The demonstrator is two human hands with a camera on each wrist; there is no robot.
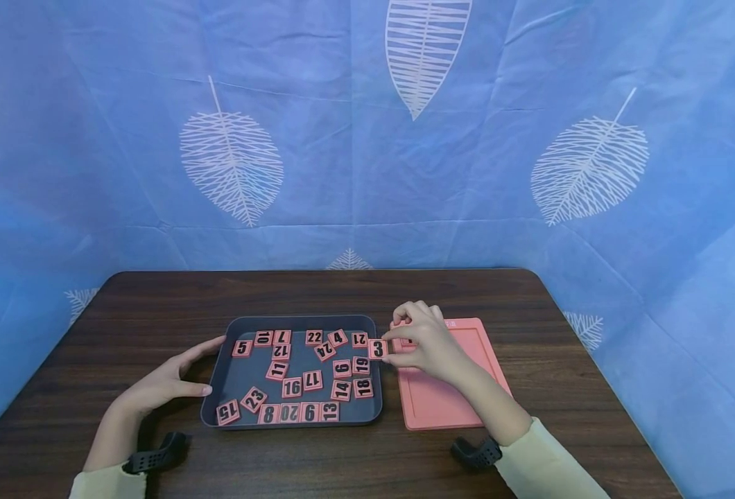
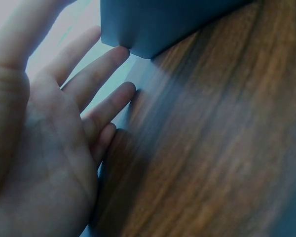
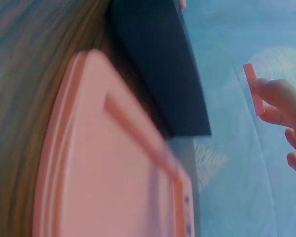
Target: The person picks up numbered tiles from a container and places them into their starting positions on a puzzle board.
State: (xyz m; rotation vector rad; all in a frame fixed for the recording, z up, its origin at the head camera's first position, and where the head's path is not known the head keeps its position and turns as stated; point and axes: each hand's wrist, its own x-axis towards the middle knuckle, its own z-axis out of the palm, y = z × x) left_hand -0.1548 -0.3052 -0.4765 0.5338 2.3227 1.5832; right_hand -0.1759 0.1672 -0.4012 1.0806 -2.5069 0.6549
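Between thumb and fingers, my right hand (image 1: 430, 350) pinches a pink number tile (image 1: 377, 348) marked 3, over the right rim of a dark tray (image 1: 233, 378). In the right wrist view the same tile (image 3: 249, 74) is seen edge-on, held above the level of the tray (image 3: 158, 64). Below that hand lies a pink framed board (image 1: 439, 398), with another tile at its upper left corner partly hidden by the fingers. My left hand (image 1: 161, 382) is at the tray's left side, thumb and fingertips at the wall. Its fingers (image 2: 96, 74) are spread in the left wrist view.
Several pink tiles with black numbers lie scattered in the tray, some in a row along its front, such as the tile (image 1: 269, 414) marked 8. Tray and board stand side by side on a dark wooden table (image 1: 317, 464). A blue leaf-patterned cloth (image 1: 355, 173) hangs behind.
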